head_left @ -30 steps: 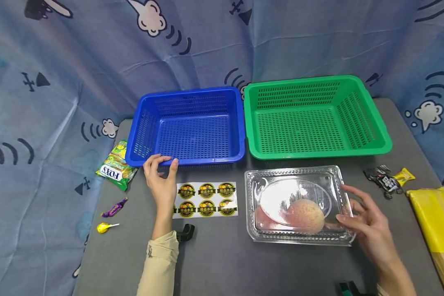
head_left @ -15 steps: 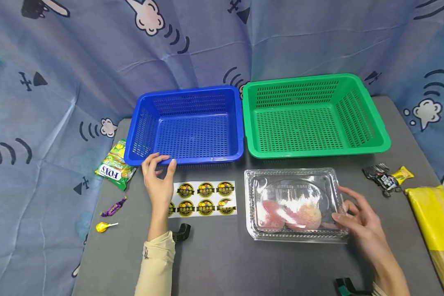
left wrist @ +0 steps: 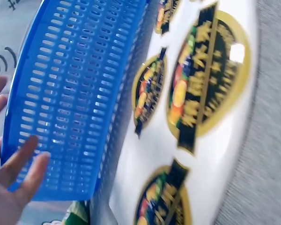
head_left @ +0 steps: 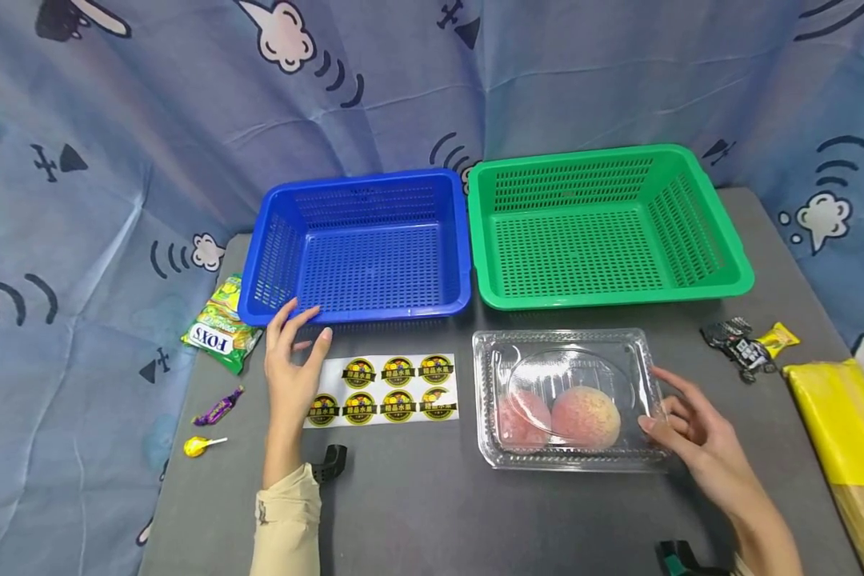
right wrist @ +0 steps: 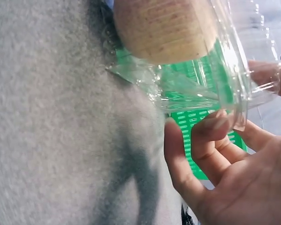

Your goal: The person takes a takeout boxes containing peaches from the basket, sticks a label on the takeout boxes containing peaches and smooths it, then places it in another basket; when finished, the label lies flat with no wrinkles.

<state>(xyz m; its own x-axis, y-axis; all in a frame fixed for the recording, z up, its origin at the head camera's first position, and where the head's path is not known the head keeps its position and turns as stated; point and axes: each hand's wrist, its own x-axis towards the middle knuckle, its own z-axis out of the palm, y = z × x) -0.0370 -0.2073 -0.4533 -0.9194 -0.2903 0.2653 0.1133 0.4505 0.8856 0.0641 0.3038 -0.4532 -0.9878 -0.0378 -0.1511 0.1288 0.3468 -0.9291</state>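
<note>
A clear plastic clamshell box (head_left: 562, 340) sits on the grey table with two peaches inside, one of them a pink-and-yellow peach (head_left: 586, 418). My right hand (head_left: 713, 456) pinches its right edge, thumb over the lid and fingers curled along the rim. In the right wrist view, the fingers (right wrist: 210, 129) meet the box's rim. My left hand (head_left: 291, 384) is open and holds nothing, its fingers spread by the front rim of a blue basket (head_left: 374, 312). Beside it lies a white sheet of round fruit stickers (head_left: 396, 372), its left end partly behind the hand.
A green basket (head_left: 605, 300) stands right of the blue one, against a patterned curtain. At left lie a green candy bag (head_left: 219, 332), a purple-wrapped candy (head_left: 218, 406) and a yellow lollipop (head_left: 196, 446). Wrapped candies (head_left: 749, 348) and a yellow parcel (head_left: 828, 424) are at right.
My left hand has drawn back and left from the blue basket's rim, uncovering more of the sticker sheet. The box has shifted slightly left with my right hand, and glare on its lid has lessened.
</note>
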